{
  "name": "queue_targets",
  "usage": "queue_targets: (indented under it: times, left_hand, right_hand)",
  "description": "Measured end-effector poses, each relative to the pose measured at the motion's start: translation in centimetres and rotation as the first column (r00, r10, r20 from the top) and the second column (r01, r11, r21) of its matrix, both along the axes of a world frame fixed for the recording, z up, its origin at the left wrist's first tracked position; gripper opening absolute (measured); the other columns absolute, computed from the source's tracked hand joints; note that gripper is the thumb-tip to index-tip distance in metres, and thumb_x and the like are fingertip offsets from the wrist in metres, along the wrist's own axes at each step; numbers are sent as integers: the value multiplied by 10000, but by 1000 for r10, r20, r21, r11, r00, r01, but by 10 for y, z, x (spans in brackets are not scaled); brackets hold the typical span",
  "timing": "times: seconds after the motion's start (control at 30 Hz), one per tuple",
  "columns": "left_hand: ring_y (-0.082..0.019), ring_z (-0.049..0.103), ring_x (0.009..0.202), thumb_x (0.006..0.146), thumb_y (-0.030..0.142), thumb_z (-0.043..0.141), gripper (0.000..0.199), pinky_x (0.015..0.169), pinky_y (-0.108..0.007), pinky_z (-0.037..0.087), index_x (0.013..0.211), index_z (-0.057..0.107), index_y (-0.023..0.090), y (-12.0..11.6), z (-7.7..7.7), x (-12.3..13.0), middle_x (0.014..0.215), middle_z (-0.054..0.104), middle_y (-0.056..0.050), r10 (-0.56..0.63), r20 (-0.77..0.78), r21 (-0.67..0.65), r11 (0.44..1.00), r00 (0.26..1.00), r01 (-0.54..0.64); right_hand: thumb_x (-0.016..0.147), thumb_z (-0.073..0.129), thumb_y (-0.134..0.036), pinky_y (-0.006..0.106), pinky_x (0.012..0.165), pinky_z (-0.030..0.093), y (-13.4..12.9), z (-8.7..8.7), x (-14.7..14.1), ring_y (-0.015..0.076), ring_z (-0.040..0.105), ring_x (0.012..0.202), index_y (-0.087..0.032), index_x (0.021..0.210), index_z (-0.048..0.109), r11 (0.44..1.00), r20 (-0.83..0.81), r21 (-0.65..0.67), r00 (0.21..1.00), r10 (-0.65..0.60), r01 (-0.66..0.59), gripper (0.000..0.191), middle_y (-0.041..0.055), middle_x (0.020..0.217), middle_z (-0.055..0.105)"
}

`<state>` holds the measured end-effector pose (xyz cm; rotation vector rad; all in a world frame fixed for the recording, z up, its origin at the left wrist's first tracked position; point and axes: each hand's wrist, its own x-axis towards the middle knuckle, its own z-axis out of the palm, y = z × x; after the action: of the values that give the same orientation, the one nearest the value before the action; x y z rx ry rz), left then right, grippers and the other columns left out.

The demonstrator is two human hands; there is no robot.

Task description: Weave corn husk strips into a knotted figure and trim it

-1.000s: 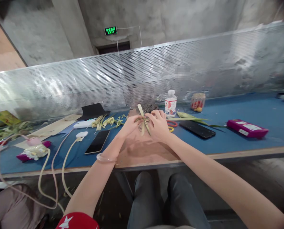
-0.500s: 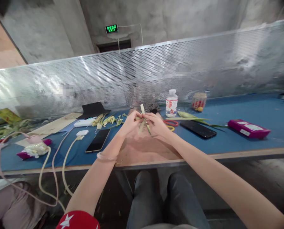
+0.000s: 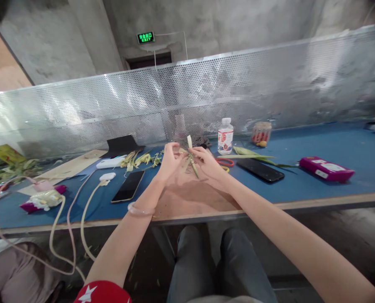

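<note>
In the middle of the bench, over a brown board (image 3: 187,198), I hold a small piece of folded green leaf strips (image 3: 193,163). A pale strip end stands up from it and another end points down toward me. My right hand (image 3: 209,165) grips the piece from the right, thumb and fingers pressed together on it. Just left of it, my left hand (image 3: 170,162) has curled fingers and thumb at a side strip of the leaf piece. The fingertips are small and partly hidden.
Left are a phone (image 3: 128,186), a white charger (image 3: 107,177) with cables and leaf scraps (image 3: 146,159). Right are a white bottle (image 3: 225,136), red-handled scissors (image 3: 224,162), long leaves (image 3: 253,155), a black phone (image 3: 260,170), a jar (image 3: 261,134) and a purple pack (image 3: 326,169). A perforated metal screen (image 3: 127,101) stands behind.
My left hand has drawn slightly left, away from the right hand, and its fingers have lifted. The right hand keeps hold of the leaf piece. The view has shifted slightly.
</note>
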<state>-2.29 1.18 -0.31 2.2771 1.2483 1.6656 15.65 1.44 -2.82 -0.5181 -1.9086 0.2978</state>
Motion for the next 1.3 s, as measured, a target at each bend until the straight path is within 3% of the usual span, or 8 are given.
queue_targets:
  times: [0.1, 0.17, 0.27, 0.43, 0.6, 0.8, 1.3]
  left_hand:
    - [-118, 583, 732, 773, 371, 644, 313, 678, -268, 478, 947, 487, 163, -1, -1, 3, 1015, 556, -72, 61, 25, -65, 996, 998, -60]
    - [-129, 576, 732, 813, 395, 585, 243, 683, -258, 463, 854, 511, 168, -4, 0, 6, 858, 592, -31, -20, -73, -140, 990, 997, 10]
    - [-135, 570, 722, 836, 348, 550, 174, 661, -243, 443, 839, 548, 175, -7, 0, 11, 795, 612, -11, -144, -177, -196, 975, 974, 108]
    - [-124, 527, 606, 834, 282, 524, 126, 597, -238, 408, 786, 569, 174, -7, -3, 15, 695, 595, 3, -151, -219, -198, 974, 964, 107]
    - [-130, 529, 622, 827, 254, 497, 144, 606, -237, 399, 838, 613, 169, -8, -1, 12, 723, 626, -6, -145, -262, -186, 978, 954, 98]
    - [-134, 547, 631, 817, 256, 489, 185, 617, -237, 407, 885, 639, 170, -5, -3, 13, 761, 653, -13, -127, -307, -187, 980, 943, 71]
    - [-140, 548, 622, 835, 304, 494, 216, 603, -245, 419, 934, 643, 183, -4, -5, 14, 763, 652, -15, -145, -343, -184, 979, 928, 85]
  right_hand:
    - [850, 441, -98, 348, 965, 436, 0, 0, 0, 183, 522, 1099, -221, 1248, 568, 1000, -56, -14, 998, -11, 10, 436, 96, 1194, 528]
    - [846, 440, -97, 330, 924, 468, 0, 0, 0, 181, 529, 1084, -225, 1254, 563, 999, -86, -51, 996, 3, -7, 445, 93, 1204, 518]
    - [832, 445, -94, 300, 852, 508, -2, 1, -1, 175, 551, 1039, -212, 1252, 565, 994, -122, -107, 992, 19, -32, 452, 98, 1219, 503]
    - [807, 436, -75, 272, 748, 539, -12, 8, 1, 147, 603, 881, -189, 1223, 593, 976, -95, -213, 995, 26, -46, 459, 93, 1146, 564]
    - [834, 452, -160, 259, 601, 551, -20, 14, 2, 127, 625, 669, -151, 1208, 605, 913, -168, -401, 986, 3, -71, 404, 84, 1016, 672]
    - [843, 482, -217, 230, 491, 536, -18, 15, 2, 97, 594, 518, -136, 1117, 663, 887, -197, -461, 976, -90, -11, 338, 69, 944, 710]
    - [817, 511, -212, 260, 433, 526, -12, 8, 0, 103, 558, 455, -156, 1091, 681, 903, -324, -429, 938, -120, -33, 327, 64, 863, 713]
